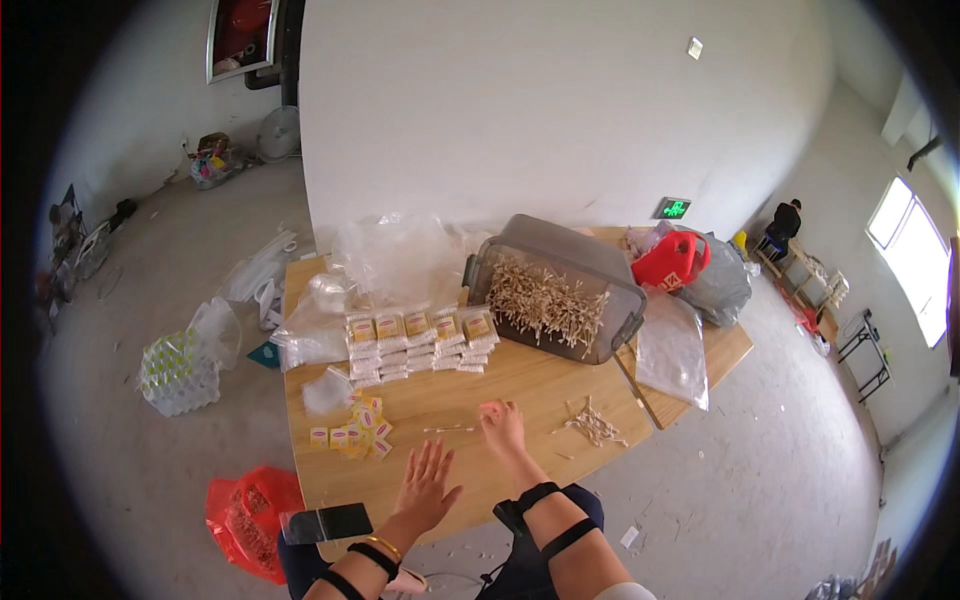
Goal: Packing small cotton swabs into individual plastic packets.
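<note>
My left hand (428, 487) hovers low at the table's near side, fingers stretched out and nothing in it. To its right, my right hand (503, 430) is closed, its fingers curled in; whatever they hold, if anything, is hidden. Between and just beyond the hands lie a few cotton swabs (450, 429) on the wooden table (470, 390). A small loose pile of cotton swabs (597, 424) rests right of my right hand. Yellow-and-white paper labels (360, 432) are scattered left of my left hand. Farther back stand stacked packs of cotton swabs (418, 340) with yellow labels.
A grey plastic bin (560, 250) lies tipped toward me, full of cotton swabs. Clear plastic bags (385, 262) lie at the back left. A red plastic container (672, 262) stands at the back right. A phone (345, 521) sits at the near left edge, above a red bag (255, 520).
</note>
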Motion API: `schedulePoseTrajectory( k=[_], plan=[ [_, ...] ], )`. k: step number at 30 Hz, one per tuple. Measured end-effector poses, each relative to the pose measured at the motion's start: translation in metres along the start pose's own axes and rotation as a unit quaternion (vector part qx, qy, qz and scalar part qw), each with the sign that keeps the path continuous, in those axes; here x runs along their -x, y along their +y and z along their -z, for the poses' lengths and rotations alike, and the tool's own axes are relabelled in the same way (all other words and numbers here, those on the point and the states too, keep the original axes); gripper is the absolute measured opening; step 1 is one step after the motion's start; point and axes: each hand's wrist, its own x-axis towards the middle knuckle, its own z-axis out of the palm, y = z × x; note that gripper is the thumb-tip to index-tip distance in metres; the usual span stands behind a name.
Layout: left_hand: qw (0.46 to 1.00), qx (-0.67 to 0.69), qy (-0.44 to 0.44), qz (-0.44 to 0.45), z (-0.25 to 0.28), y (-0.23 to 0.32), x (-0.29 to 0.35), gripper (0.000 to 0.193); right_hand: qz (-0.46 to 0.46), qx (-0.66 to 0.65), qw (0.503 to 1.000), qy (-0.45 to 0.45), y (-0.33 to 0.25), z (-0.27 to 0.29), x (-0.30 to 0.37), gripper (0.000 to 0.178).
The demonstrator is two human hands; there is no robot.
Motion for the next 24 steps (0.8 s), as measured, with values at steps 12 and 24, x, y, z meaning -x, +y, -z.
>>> schedulePoseTrajectory(
  k=[12, 24],
  plan=[
    [0.997, -0.066, 0.000, 0.045, -0.014, -0.007, -0.049, 0.073, -0.092, 0.012, 0.995, 0.025, 0.037, 0.099, -0.204, 0.023],
    [0.999, -0.030, 0.013, 0.037, -0.015, -0.009, -0.049, 0.068, -0.072, 0.280, 0.956, -0.053, 0.021, 0.059, -0.276, 0.056]
  ],
)
